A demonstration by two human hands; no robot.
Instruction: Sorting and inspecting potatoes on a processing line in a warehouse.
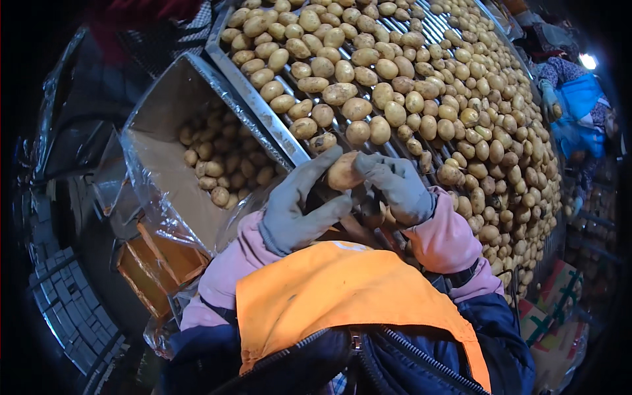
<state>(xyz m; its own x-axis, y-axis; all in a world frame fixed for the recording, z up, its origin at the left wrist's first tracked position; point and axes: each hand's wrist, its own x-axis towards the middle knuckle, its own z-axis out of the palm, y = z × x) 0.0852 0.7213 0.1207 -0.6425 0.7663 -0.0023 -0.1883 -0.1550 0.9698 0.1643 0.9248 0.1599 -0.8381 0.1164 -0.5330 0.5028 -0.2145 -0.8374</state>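
A brown potato (pixel 343 172) is up between my two gloved hands, just above the near edge of the roller table (pixel 289 141). My right hand (pixel 398 187) grips its right end, the fingers bent and the thumb against it. At its left side, my left hand (pixel 296 204) has its fingers and thumb spread apart, with the fingertips by the potato's skin. Both gloves are grey. Many potatoes (pixel 421 105) cover the metal rollers beyond and to the right. Below my right hand lie shadowed round shapes that I cannot make out clearly.
To the left of the table stands a box lined with clear plastic (pixel 158 145), partly filled with potatoes (pixel 227 158). An orange-brown crate (pixel 161 263) is below it. At the far right a co-worker in a blue apron (pixel 576 105) stands across the table. Printed cartons (pixel 556 309) lie lower right.
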